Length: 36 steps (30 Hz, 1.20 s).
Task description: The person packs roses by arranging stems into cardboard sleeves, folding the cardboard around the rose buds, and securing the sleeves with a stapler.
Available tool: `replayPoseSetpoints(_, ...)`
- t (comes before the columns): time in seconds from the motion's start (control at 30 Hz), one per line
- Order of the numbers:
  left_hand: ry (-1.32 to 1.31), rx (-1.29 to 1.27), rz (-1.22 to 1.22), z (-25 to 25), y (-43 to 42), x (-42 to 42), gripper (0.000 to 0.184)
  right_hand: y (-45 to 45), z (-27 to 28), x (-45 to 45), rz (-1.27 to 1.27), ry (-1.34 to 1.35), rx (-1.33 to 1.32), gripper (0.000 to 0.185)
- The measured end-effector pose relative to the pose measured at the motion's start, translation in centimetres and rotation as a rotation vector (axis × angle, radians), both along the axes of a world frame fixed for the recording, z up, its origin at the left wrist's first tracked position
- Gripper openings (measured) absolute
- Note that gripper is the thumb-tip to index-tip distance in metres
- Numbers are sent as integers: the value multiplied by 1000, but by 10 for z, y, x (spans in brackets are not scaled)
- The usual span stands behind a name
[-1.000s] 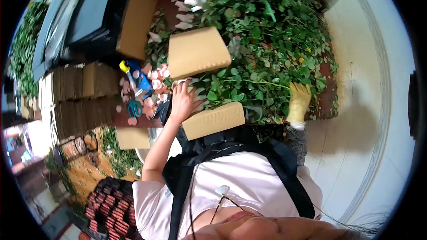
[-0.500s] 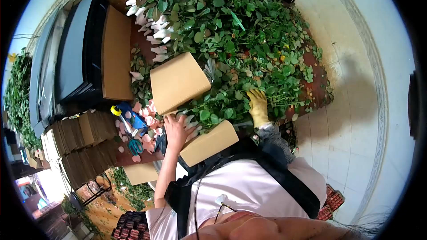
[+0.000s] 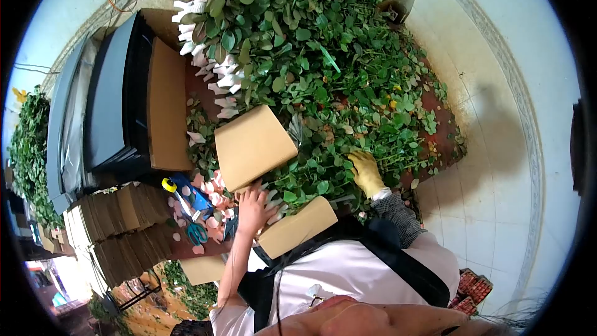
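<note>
Leafy rose stems (image 3: 311, 177) lie across a tan cardboard sheet whose upper flap (image 3: 255, 149) and lower flap (image 3: 298, 227) show on both sides of them. My left hand (image 3: 252, 208), bare, rests at the flower-head end by the pale wrapped heads (image 3: 272, 204), fingers stretched and slightly apart near the upper flap's edge. My right hand (image 3: 365, 174) wears a yellow glove. Its fingers curl down over the leafy stems to the right of the cardboard, and their tips are partly hidden among leaves.
A big heap of roses (image 3: 298, 43) with white-wrapped heads (image 3: 196, 25) covers the far side. Left stand dark boards (image 3: 112, 93) and stacked cardboard (image 3: 124, 230). Teal scissors (image 3: 197, 233), a yellow-ended tool (image 3: 169, 185) and loose pink petals (image 3: 214, 221) lie nearby. A glass bottle (image 3: 405, 1) stands far right.
The whole view has shifted, so things sit lower in it. My gloved right hand's fingers look more bent over the stems. My left hand stays by the flower heads.
</note>
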<state>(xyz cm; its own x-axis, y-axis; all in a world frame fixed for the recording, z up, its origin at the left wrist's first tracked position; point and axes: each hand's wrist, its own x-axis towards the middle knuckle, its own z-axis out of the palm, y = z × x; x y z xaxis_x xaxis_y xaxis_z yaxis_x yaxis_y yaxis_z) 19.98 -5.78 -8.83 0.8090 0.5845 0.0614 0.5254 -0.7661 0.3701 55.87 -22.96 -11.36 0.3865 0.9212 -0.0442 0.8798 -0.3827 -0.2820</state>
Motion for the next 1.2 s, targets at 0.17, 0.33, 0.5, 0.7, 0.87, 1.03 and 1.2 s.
replayPoseSetpoints(0.17, -71, 31, 180, 0, -16, 8, 55, -5, -17, 0, -4, 5, 77, 49)
replayPoseSetpoints(0.33, -32, -83, -11, -12, 8, 8, 55, -2, -10, 0, -11, 15, 74, 48)
replayPoseSetpoints(0.5, -135, -89, 106, -14, -5, 2, 51, -5, 5, 10, 14, 163, 72, 48)
replayPoseSetpoints(0.7, -101, -105, 226, 4, -16, 4, 52, 38, 95, 40, -243, 471, -122, 45)
replayPoseSetpoints(0.87, -50, -131, 252, -9, -19, 3, 51, 166, 140, 96, -110, 327, 431, 48)
replayPoseSetpoints(1.03, -96, -176, 282, -10, -20, -1, 51, 352, 208, 176, 62, 83, 830, 48)
replayPoseSetpoints(1.2, -65, -195, 300, -6, -19, 2, 51, 497, 268, 274, -188, -555, 508, 45)
